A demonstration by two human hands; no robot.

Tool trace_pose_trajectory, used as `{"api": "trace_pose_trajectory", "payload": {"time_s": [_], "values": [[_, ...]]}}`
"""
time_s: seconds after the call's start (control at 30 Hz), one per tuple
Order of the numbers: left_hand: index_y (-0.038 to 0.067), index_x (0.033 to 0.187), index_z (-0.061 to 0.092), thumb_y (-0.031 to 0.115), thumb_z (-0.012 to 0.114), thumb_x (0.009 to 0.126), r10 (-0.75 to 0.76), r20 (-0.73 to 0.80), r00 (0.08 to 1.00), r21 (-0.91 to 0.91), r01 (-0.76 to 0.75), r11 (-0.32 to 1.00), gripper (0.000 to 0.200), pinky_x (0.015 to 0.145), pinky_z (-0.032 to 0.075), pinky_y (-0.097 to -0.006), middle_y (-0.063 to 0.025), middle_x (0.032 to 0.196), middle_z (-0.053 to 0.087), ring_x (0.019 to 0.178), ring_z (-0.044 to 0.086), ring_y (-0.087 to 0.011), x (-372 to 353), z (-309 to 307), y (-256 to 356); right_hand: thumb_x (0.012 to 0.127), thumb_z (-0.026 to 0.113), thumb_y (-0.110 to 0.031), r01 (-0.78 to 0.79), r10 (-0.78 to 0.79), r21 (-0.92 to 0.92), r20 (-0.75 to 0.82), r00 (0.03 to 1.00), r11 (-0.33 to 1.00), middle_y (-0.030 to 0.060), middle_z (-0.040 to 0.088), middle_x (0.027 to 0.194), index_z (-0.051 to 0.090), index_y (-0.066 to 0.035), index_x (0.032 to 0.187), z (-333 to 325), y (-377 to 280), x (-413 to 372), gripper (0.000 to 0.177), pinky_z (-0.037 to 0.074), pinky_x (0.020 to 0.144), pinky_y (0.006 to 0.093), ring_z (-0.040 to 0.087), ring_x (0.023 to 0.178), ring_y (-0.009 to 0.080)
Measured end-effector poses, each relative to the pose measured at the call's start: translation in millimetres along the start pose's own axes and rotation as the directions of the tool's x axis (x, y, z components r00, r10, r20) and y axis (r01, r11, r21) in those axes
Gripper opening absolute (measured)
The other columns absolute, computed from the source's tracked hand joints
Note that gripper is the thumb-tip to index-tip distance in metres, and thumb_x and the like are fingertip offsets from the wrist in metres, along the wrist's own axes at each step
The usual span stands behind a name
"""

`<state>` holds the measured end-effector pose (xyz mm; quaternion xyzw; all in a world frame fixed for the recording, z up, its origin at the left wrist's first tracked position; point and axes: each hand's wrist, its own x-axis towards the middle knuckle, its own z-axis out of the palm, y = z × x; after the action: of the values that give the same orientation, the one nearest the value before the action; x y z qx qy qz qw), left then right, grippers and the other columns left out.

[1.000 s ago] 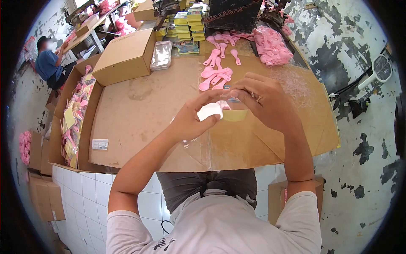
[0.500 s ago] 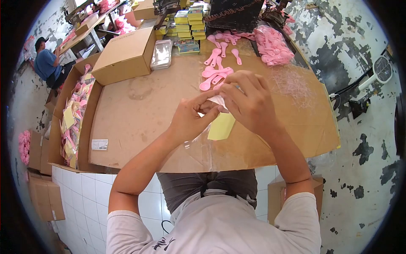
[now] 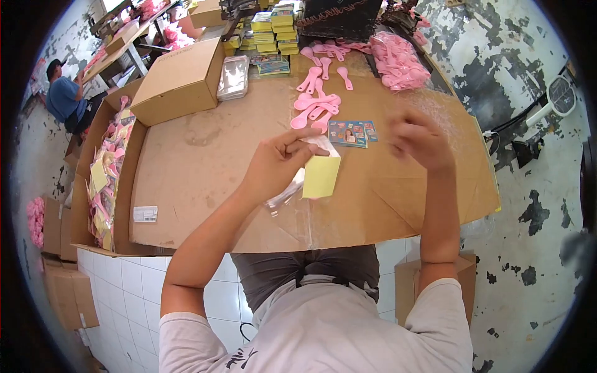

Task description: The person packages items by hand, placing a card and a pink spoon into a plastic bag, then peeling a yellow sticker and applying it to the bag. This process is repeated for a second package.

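My left hand [image 3: 281, 163] pinches a clear plastic bag at its upper edge. A yellow card [image 3: 321, 176] shows in the bag, hanging just below my fingertips. To the right, my right hand [image 3: 420, 140] is raised above the cardboard-covered table [image 3: 205, 161]. Motion smears its fingers, which look curled; whether they hold anything cannot be made out. Printed blue cards [image 3: 352, 133] lie between the two hands. Just beyond my left hand is a loose group of pink plastic spoons [image 3: 318, 107].
A big bag of pink spoons [image 3: 399, 62] lies at the back right, near thin clear strips [image 3: 444, 121]. Stacked cards [image 3: 272, 32] and clear bags [image 3: 234, 78] are at the back. An open carton [image 3: 138, 133] of packed spoons stands left. Another person [image 3: 65, 96] sits far left.
My right hand has moved away from the bag to the right, uncovering the printed blue cards. My left hand still holds the bag with the yellow card.
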<state>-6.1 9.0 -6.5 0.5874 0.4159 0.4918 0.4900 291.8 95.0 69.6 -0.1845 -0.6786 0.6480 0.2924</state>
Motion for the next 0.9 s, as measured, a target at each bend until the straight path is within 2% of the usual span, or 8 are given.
{"api": "trace_pose_trajectory", "payload": {"time_s": [0.17,0.27,0.37,0.43,0.53,0.6,0.67,0.9], "values": [[-0.005,0.135,0.061,0.012,0.064,0.101,-0.002,-0.098,0.995,-0.107,-0.008,0.994,0.038,0.082,0.056,-0.0251,-0.0095,0.106,0.076,0.094,0.07,-0.0101,7.5,-5.4,-12.5,0.101,0.055,-0.01,-0.207,0.041,-0.322,-0.453,0.89,0.924,0.0074,0.064,0.081,0.06,-0.001,0.116,-103.6,23.4,-29.0,0.019,0.052,0.071,0.0336,0.065,0.072,0.0211],[-0.003,0.139,0.058,0.013,0.064,0.102,-0.004,-0.103,0.995,-0.118,-0.009,0.993,0.04,0.081,0.057,-0.0268,-0.0082,0.103,0.076,0.094,0.069,-0.009,9.2,-5.3,-14.7,0.099,0.059,-0.011,-0.491,-0.245,-0.739,-0.638,0.73,0.46,0.0097,0.066,0.09,0.062,-0.002,0.12,-115.4,38.2,-44.1,0.023,0.053,0.073,0.0351,0.067,0.078,0.0237],[-0.005,0.134,0.061,0.014,0.065,0.102,-0.064,-0.122,0.991,-0.135,0.047,0.99,0.037,0.083,0.058,-0.0266,-0.0097,0.108,0.075,0.095,0.07,-0.011,8.1,-1.5,-0.1,0.097,0.063,-0.012,-0.45,-0.613,-0.888,-0.409,0.676,0.095,0.0119,0.068,0.099,0.064,-0.003,0.123,-82.6,40.5,-39.2,0.028,0.054,0.076,0.0366,0.068,0.084,0.0263],[-0.005,0.133,0.062,0.015,0.064,0.103,-0.049,-0.115,0.992,-0.176,0.028,0.984,0.036,0.083,0.058,-0.0273,-0.0095,0.108,0.075,0.095,0.07,-0.0108,8.7,2.3,-6.0,0.095,0.066,-0.013,-0.33,-0.576,-0.923,-0.382,0.722,0.199,0.0135,0.07,0.105,0.065,-0.004,0.126,-54.4,39.1,-24.2,0.032,0.054,0.078,0.0376,0.069,0.088,0.028],[-0.003,0.132,0.064,0.015,0.062,0.104,-0.02,-0.069,0.997,-0.14,0.01,0.99,0.034,0.083,0.058,-0.0284,-0.0093,0.109,0.075,0.095,0.07,-0.0109,10.7,3.5,-16.6,0.097,0.066,-0.013,-0.253,-0.188,-0.731,-0.462,0.867,0.634,0.0115,0.071,0.107,0.069,-0.002,0.119,-3.7,49.5,3.6,0.025,0.054,0.079,0.0378,0.069,0.088,0.0225],[-0.002,0.131,0.064,0.016,0.062,0.104,-0.019,-0.055,0.998,-0.118,0.013,0.993,0.033,0.083,0.058,-0.0287,-0.0092,0.109,0.075,0.095,0.07,-0.011,8.7,2.9,-17.7,0.098,0.067,-0.013,-0.006,-0.141,-0.672,-0.165,0.976,0.741,0.0076,0.071,0.102,0.067,0.0,0.121,15.1,62.9,21.2,0.026,0.054,0.078,0.0345,0.066,0.088,0.0157],[-0.002,0.13,0.065,0.016,0.062,0.104,-0.028,-0.062,0.998,-0.131,0.02,0.991,0.032,0.083,0.058,-0.0288,-0.0091,0.109,0.075,0.095,0.07,-0.0112,8.2,2.8,-15.7,0.098,0.068,-0.012,-0.028,-0.01,-0.382,-0.098,0.995,0.924,0.006,0.071,0.101,0.066,0.002,0.121,37.6,70.1,34.3,0.027,0.054,0.08,0.032,0.066,0.09,0.0134],[-0.002,0.127,0.068,0.016,0.064,0.103,-0.037,-0.085,0.996,-0.121,0.026,0.992,0.031,0.082,0.058,-0.0278,-0.0093,0.109,0.075,0.095,0.07,-0.0115,10.1,-0.7,-15.7,0.099,0.067,-0.007,-0.058,0.046,-0.161,-0.077,0.996,0.985,0.0037,0.069,0.101,0.066,0.001,0.116,34.3,81.3,41.3,0.02,0.054,0.086,0.0287,0.065,0.095,0.0104]]}}
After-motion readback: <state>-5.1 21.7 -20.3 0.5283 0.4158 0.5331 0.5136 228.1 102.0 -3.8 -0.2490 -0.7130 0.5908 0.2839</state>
